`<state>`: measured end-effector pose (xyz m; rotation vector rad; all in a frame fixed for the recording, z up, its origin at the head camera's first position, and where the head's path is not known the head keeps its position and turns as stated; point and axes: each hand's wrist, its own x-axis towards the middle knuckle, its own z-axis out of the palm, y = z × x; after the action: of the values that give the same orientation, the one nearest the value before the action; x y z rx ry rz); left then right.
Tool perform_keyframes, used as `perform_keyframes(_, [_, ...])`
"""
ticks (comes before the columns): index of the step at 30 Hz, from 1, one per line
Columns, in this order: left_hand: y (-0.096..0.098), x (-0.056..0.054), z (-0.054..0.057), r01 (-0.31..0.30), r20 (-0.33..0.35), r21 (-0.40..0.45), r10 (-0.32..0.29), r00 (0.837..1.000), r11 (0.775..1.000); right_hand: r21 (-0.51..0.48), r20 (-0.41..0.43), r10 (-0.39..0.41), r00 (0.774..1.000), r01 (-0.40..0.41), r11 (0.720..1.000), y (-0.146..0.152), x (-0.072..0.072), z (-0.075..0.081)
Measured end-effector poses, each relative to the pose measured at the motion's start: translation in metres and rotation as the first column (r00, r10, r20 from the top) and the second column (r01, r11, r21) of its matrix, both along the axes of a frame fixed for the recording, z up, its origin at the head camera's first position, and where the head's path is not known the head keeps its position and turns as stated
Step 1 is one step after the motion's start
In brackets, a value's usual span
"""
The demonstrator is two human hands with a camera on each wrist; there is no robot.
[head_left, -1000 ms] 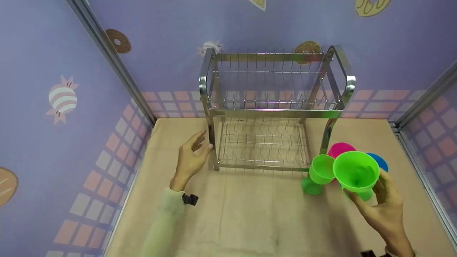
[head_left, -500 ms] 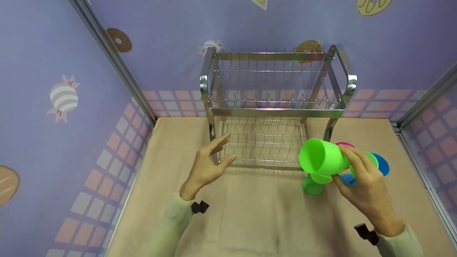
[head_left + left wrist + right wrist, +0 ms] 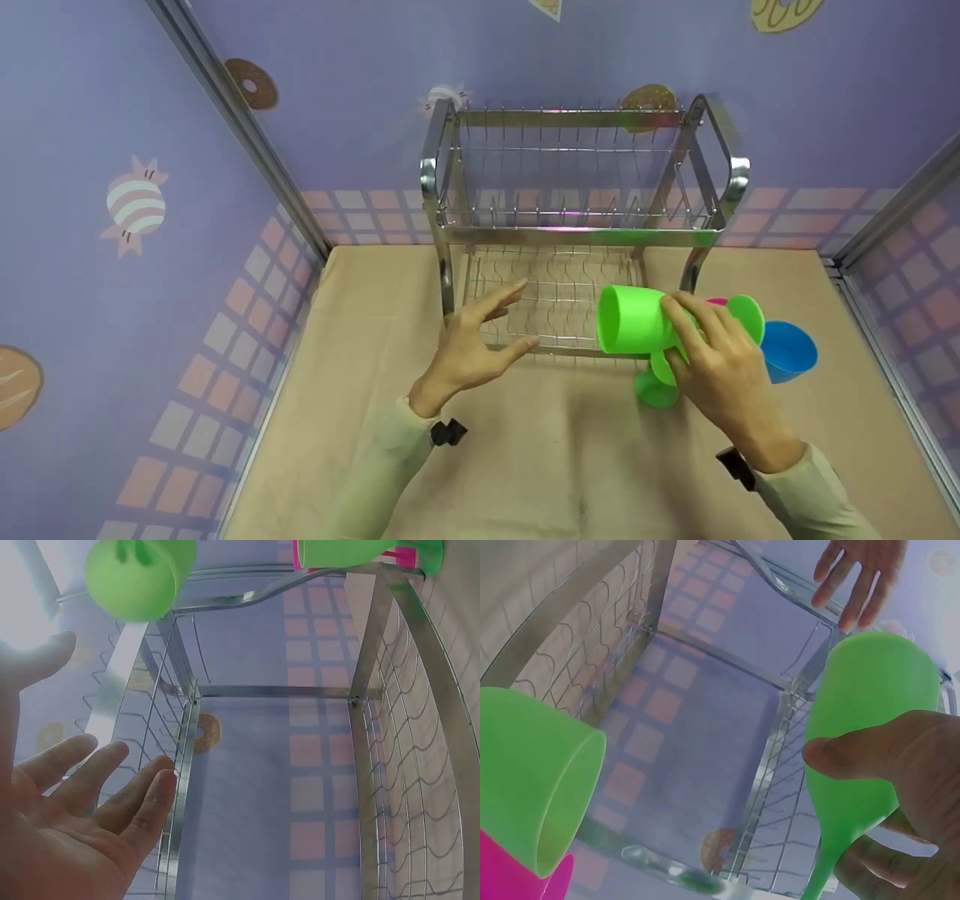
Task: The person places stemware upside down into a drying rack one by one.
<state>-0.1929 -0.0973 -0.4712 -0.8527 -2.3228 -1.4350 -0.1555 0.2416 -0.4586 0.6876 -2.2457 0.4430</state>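
Note:
My right hand grips a bright green plastic goblet tipped on its side, its mouth facing left. In the right wrist view, the thumb lies across the bowl and its stem narrows below. My left hand, thumb and fingers spread and holding nothing, hovers before the left half of a two-tier metal dish rack. A second green goblet stands below the held one, partly hidden by it. Behind the right hand is a blue cup. A pink cup shows beside the standing goblet in the right wrist view.
The rack's upper wire tier and lower wire tier hold no dishes. A beige cloth covers the table. Purple patterned walls rise behind and at both sides, with metal frame posts in the corners.
My right hand has moved left with the green goblet, tipping it from mouth-up to sideways. My left hand has moved right, across the rack's front. The blue cup is now more exposed.

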Motion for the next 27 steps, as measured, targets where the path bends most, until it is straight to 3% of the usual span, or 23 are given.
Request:
perform_keyframes(7, [0.019,-0.003,-0.002,0.077,0.024,0.004,-0.077,0.997,0.997,0.082,-0.013,0.003,1.000,-0.001,0.997,-0.013,-0.006,-0.002])
perform_keyframes(13, [0.028,-0.001,-0.003,0.099,0.056,0.015,-0.100,0.993,0.995,0.097,-0.038,0.031,0.999,-0.028,0.995,-0.024,-0.011,-0.005])
perform_keyframes(27, [0.036,-0.003,-0.009,0.153,0.053,0.033,-0.155,0.986,0.988,0.161,-0.051,0.049,0.998,-0.040,0.986,-0.040,-0.015,-0.007])
